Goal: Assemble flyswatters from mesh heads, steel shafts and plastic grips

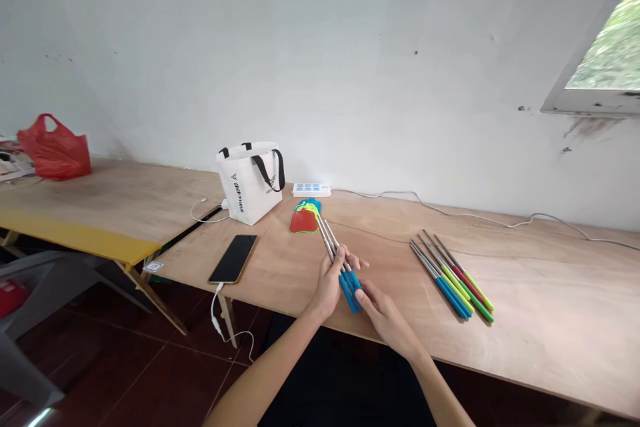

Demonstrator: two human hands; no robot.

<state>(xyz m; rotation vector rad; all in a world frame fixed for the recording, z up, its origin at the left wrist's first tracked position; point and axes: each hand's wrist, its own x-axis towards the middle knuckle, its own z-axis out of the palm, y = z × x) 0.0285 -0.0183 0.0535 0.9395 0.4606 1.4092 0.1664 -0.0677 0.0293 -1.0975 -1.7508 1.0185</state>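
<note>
Between my hands is a small bunch of slim metal rods with blue handles (349, 285), tilted with their thin bare ends pointing away from me. My left hand (331, 283) is closed round the metal part just above the handles. Lower down, my right hand (384, 312) pinches the blue handles, its thumb on top. Just beyond the rod tips lies a pile of flat pieces (304, 219) in red, yellow and blue, with a green edge showing below. To the right, several similar rods (453, 273) with blue, yellow, green and red handles lie side by side.
A phone (233, 259) with a white cable lies near the table's front left edge. Behind it stands a white bag (253, 183) with black handles. A white power strip (311, 190) sits by the wall, its cord running right. A red plastic bag (55, 150) is on the left table.
</note>
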